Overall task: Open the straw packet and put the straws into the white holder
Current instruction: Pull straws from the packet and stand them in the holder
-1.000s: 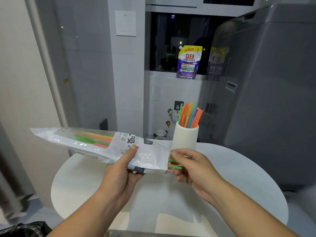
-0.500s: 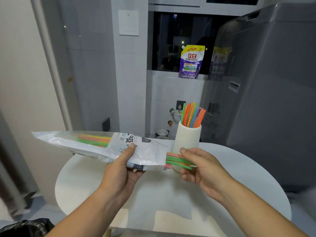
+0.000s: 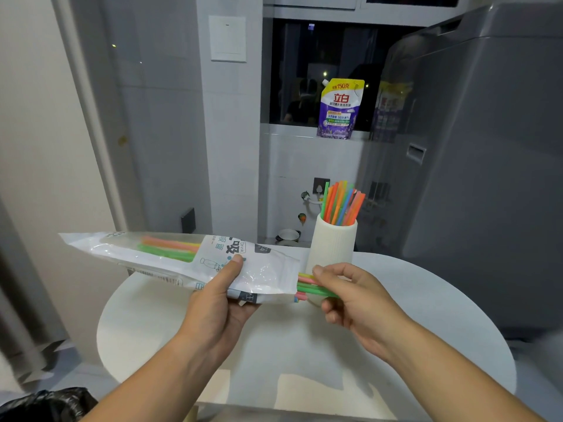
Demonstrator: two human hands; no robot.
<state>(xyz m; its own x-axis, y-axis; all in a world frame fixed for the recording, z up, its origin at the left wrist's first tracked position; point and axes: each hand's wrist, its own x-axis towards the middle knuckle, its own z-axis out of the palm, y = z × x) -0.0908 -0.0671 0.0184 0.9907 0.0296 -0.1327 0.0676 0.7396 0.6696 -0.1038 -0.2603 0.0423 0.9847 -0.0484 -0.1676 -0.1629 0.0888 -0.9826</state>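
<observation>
My left hand (image 3: pixel 217 303) grips the clear and white straw packet (image 3: pixel 170 258) near its open right end and holds it level above the round white table (image 3: pixel 426 303). Green, orange and yellow straws show inside it. My right hand (image 3: pixel 355 300) pinches a few green and pink straws (image 3: pixel 307 289) that stick out of the packet's mouth. Just behind that hand stands the white ribbed holder (image 3: pixel 333 242) with several coloured straws (image 3: pixel 341 204) upright in it.
A grey washing machine (image 3: pixel 475 166) fills the right side. A purple detergent pouch (image 3: pixel 339 109) stands on the window ledge behind the table. A black bin bag (image 3: pixel 45 405) lies at the lower left, and a grey wall is on the left.
My right hand has drawn the pinched straws farther out of the packet to the right. The left hand and packet have stayed nearly in place.
</observation>
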